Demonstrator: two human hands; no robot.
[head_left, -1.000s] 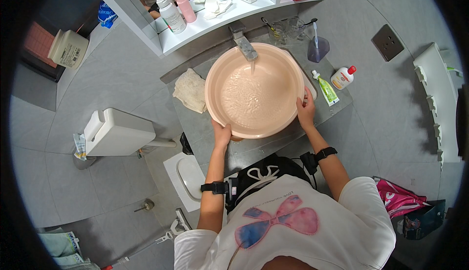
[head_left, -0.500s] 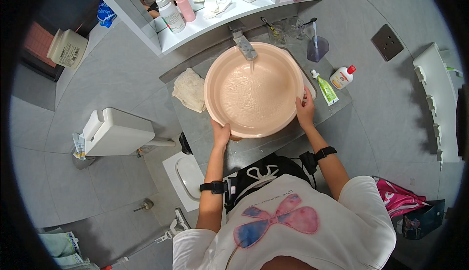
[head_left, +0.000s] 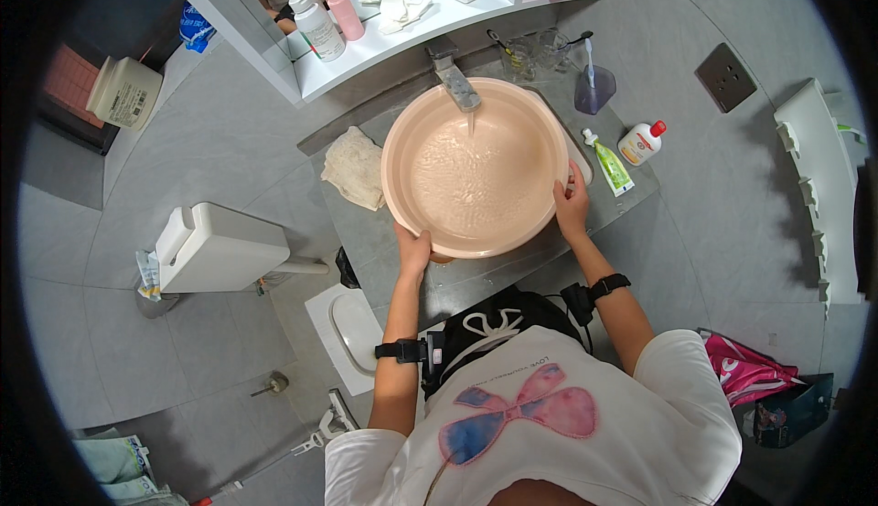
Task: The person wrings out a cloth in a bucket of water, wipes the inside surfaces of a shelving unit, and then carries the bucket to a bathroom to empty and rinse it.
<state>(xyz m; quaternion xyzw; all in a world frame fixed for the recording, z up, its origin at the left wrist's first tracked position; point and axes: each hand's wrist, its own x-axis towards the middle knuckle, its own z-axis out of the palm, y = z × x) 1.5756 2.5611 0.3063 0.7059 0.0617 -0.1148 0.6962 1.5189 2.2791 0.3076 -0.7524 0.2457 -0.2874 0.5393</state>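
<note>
A round peach-coloured washbasin (head_left: 395, 197) sits over the sink in the grey counter. Water runs into it from the metal faucet (head_left: 457, 88), and the water inside is rippled. My left hand (head_left: 413, 248) grips the basin's rim at the near left, thumb over the edge. On the right side my right hand (head_left: 572, 204) holds the rim, its thumb on the inside and its fingers outside. A crumpled cream cloth (head_left: 353, 169) lies left of the basin. To the right are a green-and-white tube (head_left: 610, 166) and a white bottle with a red cap (head_left: 640, 144).
Behind the faucet stand glass cups (head_left: 519, 59) and a purple cup with a toothbrush (head_left: 595, 91). A white shelf (head_left: 384, 47) with bottles overhangs the counter's back. At the left are a white cistern (head_left: 229, 248) and a squat toilet (head_left: 352, 332).
The ripples on the water have shifted as the faucet keeps running. Both hands and the basin stay in place.
</note>
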